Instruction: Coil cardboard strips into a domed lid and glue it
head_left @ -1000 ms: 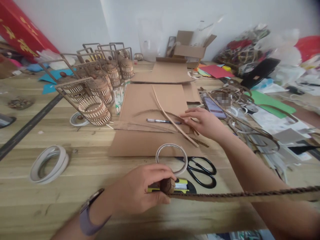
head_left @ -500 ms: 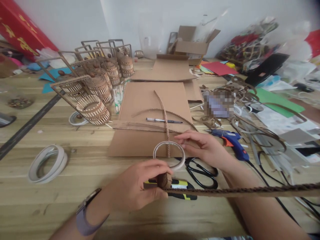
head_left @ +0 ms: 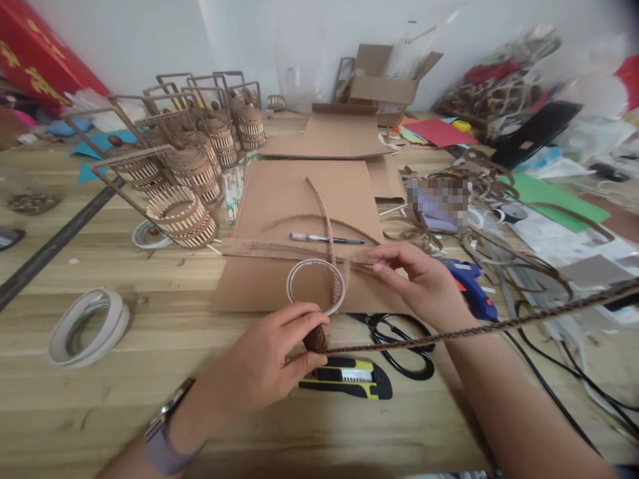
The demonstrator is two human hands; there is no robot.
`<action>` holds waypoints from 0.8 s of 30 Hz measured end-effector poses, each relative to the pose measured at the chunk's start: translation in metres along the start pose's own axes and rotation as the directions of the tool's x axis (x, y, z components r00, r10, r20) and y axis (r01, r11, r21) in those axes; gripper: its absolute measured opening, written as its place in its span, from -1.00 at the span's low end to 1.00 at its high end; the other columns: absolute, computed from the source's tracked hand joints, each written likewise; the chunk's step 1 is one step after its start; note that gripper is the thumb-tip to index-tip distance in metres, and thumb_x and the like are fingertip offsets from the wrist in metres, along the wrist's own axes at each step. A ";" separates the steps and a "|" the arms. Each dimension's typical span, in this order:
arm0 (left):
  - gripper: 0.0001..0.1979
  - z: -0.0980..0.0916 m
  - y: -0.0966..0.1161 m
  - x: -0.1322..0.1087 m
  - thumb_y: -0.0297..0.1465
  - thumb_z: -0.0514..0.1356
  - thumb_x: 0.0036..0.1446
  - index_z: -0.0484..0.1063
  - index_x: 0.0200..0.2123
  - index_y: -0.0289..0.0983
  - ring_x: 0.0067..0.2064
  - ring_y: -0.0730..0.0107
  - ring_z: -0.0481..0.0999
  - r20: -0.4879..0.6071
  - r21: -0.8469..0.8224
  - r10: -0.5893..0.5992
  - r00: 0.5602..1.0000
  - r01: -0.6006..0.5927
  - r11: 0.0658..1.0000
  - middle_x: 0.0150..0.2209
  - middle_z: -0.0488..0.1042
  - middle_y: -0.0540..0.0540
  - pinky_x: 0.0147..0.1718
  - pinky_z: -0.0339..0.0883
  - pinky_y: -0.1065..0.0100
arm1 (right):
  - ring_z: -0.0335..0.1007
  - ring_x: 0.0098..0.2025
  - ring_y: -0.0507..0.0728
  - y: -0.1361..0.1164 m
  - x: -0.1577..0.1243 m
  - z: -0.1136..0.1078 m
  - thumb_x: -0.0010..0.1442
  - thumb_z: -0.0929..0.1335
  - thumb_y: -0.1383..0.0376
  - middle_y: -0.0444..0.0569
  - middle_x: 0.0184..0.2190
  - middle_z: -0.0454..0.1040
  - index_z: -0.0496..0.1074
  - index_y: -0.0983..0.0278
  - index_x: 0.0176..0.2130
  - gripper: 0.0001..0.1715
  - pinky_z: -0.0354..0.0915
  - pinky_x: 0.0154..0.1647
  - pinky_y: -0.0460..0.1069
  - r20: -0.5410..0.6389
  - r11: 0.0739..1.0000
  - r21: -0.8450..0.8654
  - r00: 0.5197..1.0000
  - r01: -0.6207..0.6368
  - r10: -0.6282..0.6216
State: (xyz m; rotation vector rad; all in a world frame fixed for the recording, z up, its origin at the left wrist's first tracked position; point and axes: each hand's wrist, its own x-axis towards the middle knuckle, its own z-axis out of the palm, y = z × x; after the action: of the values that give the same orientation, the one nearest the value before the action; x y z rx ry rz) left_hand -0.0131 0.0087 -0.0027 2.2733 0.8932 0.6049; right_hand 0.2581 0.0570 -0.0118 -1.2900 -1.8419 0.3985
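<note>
Grip of left hand [head_left: 269,359] pinches cardboard coil [head_left: 316,336]; right hand [head_left: 424,283] grip pinches tape roll [head_left: 313,262] edge.

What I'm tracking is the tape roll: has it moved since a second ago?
Yes. The tape roll has moved left and away from the scissors, and now stands over the near edge of the cardboard sheet.

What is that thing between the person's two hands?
In the head view, a white tape ring stands on edge between the left hand, which pinches a cardboard coil, and the right hand.
</note>
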 end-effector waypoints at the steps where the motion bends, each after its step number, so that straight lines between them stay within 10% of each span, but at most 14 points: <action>1: -0.69 0.000 0.000 0.000 -0.38 0.15 0.29 0.40 0.06 -0.37 0.06 0.23 0.51 0.002 0.002 0.003 1.000 -0.003 1.000 0.08 0.46 -0.31 0.04 0.42 0.33 | 0.49 -0.25 0.15 -0.001 0.000 0.001 0.23 0.37 0.30 -0.01 -0.27 0.56 0.53 0.18 -0.22 -0.88 0.43 -0.28 0.05 -0.056 0.998 -0.054 0.998 0.034 -0.037; 10: -0.69 0.001 0.001 0.000 -0.37 0.15 0.29 0.39 0.07 -0.33 0.05 0.21 0.52 0.011 0.004 0.015 1.000 -0.015 1.000 0.07 0.47 -0.29 0.04 0.45 0.26 | 0.46 -0.29 0.13 -0.015 -0.004 0.009 0.28 0.30 0.41 0.00 -0.34 0.53 0.57 0.19 -0.11 -0.71 0.35 -0.30 0.02 0.086 0.821 -0.323 0.878 0.472 -0.471; 24: -0.73 -0.001 0.006 0.000 -0.43 0.15 0.28 0.39 0.03 -0.32 0.00 0.23 0.53 0.009 -0.008 0.019 1.000 -0.019 1.000 0.04 0.47 -0.26 -0.02 0.46 0.29 | 0.42 -0.27 0.16 -0.012 -0.001 0.002 0.23 0.32 0.38 -0.02 -0.37 0.48 0.50 0.19 -0.32 -0.84 0.33 -0.27 0.06 0.219 0.908 -0.096 0.899 0.408 -0.380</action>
State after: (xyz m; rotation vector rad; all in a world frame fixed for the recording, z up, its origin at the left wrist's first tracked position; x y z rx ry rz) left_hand -0.0114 0.0055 0.0024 2.2779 0.8639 0.6057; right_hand 0.2491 0.0515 -0.0051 -0.9529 -2.2740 0.1800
